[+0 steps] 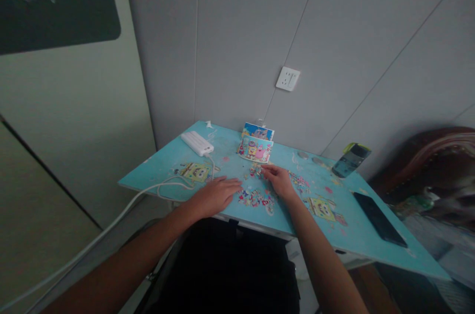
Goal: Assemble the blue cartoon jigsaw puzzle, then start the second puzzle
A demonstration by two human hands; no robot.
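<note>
My left hand (218, 195) lies flat on the blue cartoon-printed table, its fingers stretched out beside small colourful pieces (256, 199) spread near the front edge. Bent inward, the fingers of my right hand (277, 179) come together at another small cluster of colourful pieces (254, 170). Whatever is between those fingertips is too small to make out. Just beyond that cluster, a cartoon picture card (256, 149) leans upright, with a second blue card (258, 131) behind it.
A white power bank (197, 143) with a white cable (148, 189) lies at the left. On the right are a phone propped upright (351, 160) and a dark flat device (379, 218). A grey wall with a socket (288, 78) borders the table (230, 143); a brown leather chair (426, 160) stands right.
</note>
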